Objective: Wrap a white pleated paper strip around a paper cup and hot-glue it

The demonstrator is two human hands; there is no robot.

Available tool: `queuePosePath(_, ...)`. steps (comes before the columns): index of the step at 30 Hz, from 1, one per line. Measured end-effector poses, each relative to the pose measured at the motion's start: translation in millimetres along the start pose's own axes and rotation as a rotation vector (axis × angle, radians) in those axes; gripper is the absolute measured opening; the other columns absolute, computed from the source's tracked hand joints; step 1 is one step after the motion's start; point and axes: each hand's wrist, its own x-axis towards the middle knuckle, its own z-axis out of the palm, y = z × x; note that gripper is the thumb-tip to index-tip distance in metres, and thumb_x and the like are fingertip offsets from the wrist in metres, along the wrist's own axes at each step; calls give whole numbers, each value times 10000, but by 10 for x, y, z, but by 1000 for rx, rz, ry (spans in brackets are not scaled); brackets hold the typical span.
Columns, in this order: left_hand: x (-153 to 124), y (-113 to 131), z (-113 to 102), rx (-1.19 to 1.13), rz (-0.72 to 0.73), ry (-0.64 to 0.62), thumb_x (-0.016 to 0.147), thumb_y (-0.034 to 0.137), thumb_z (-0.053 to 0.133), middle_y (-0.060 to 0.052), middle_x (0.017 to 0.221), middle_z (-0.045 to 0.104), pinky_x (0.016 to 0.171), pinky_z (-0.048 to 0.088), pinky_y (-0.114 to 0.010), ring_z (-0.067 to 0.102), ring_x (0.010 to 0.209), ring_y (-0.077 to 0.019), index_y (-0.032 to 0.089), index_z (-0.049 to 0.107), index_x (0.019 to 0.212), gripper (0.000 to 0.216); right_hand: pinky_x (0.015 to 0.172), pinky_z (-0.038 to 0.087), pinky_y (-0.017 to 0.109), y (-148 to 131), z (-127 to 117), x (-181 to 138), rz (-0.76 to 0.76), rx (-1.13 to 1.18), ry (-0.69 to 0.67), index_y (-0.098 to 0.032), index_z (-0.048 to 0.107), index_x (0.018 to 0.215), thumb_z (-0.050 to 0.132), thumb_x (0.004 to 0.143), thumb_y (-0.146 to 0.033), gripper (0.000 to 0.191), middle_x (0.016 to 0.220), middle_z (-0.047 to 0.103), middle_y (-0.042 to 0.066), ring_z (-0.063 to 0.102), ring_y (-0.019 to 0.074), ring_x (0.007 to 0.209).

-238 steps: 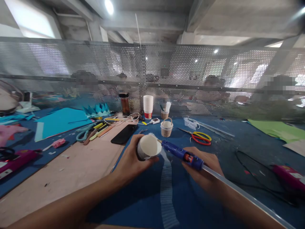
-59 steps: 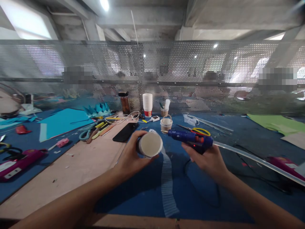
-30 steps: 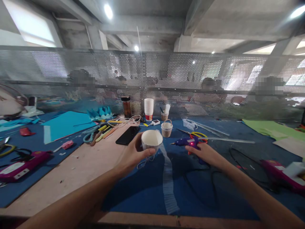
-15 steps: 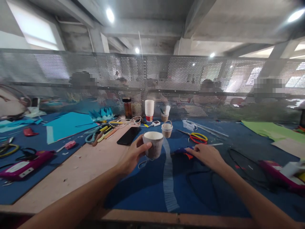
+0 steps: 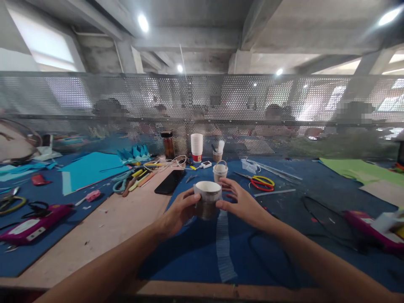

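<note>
My left hand (image 5: 181, 209) is closed round the left side of a small grey-brown cup (image 5: 206, 203) with a pale rim and white inside, held upright above the blue mat. On the cup's other side is my right hand (image 5: 241, 202), fingers apart and thumb at the cup wall; whether it bears on the cup is hard to tell. A pale, finely lined strip (image 5: 224, 252) lies on the mat below the cup. Just behind the cup stands a little white-and-brown basket (image 5: 220, 171) with an arched handle. The glue gun is largely hidden behind my right hand and wrist.
A black phone (image 5: 169, 182) lies left of the cup, beside several pliers and cutters (image 5: 135, 179). Red-yellow scissors (image 5: 262, 182) lie to the right. Stacked paper cups (image 5: 197, 147) and a brown jar (image 5: 168, 145) stand before the perforated screen (image 5: 246, 105). Purple power strips (image 5: 38, 223) lie at the sides.
My right hand has left the blue glue gun with the orange trigger and moved left to the cup. The cup has shifted slightly right and down in my left hand.
</note>
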Motion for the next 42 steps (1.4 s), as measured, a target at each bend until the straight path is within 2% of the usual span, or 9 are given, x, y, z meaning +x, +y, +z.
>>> queuePosePath(3,6,-12,-12,-19,10,29,886,384,697,-97,1214,705,882,574,-361,693,1045,-242,234,659,1237,383,1169,376,551,97,-1,4,-21,-6,13,-253,427,1498,831,785,-488,853,1523,512,156,512,304,1387)
queuePosePath(6,18,-28,-10,-18,13,50,910,360,681,-79,1189,689,868,573,-333,685,1017,-208,229,627,1231,351,1195,345,523,109,-8,-23,-36,17,22,-245,461,1474,822,797,-482,803,1504,533,149,502,293,1397)
queuePosePath(10,19,-35,36,0,2,78,918,388,673,-57,1148,678,823,580,-309,684,953,-180,235,581,1217,347,1169,390,488,52,48,-67,-36,30,72,-241,472,1449,827,798,-412,761,1455,566,142,540,278,1351)
queuePosePath(15,13,-32,114,124,43,203,895,464,687,-18,1147,667,732,588,-293,685,938,-179,333,508,1281,446,1104,462,445,-21,117,-102,-34,48,142,-246,471,1422,829,780,-339,741,1337,633,111,618,253,1236)
queuePosePath(22,24,-97,70,230,80,164,939,494,604,-75,1337,639,867,574,-354,620,1220,-272,281,604,1288,409,1060,487,455,-91,121,-110,11,-39,232,-230,498,1377,830,770,-366,705,1277,646,107,633,269,1180)
queuePosePath(28,63,-143,138,268,178,93,691,375,881,-115,1385,631,1051,471,-399,569,1300,-321,215,579,1301,699,1010,513,459,-80,191,-139,-62,-182,295,-248,475,1383,842,753,-345,736,1270,614,102,633,283,1132)
queuePosePath(34,55,-181,222,312,166,192,694,344,882,-115,1336,651,1035,470,-412,583,1268,-318,209,564,1294,693,987,529,465,-61,213,-176,-136,-292,268,-240,444,1418,801,788,-305,727,1226,579,104,637,277,1079)
queuePosePath(40,40,-149,164,347,188,236,750,393,836,-103,1269,689,993,479,-388,607,1199,-308,196,613,1268,597,1058,491,460,-76,166,-197,-173,-230,175,-260,420,1460,823,784,-284,787,1345,562,110,603,277,1185)
queuePosePath(42,42,-137,133,336,183,235,778,399,811,-115,1261,695,978,481,-380,606,1196,-314,181,633,1248,548,1056,490,451,-93,153,-201,-158,-171,168,-255,462,1416,816,798,-273,712,1349,579,105,609,268,1186)
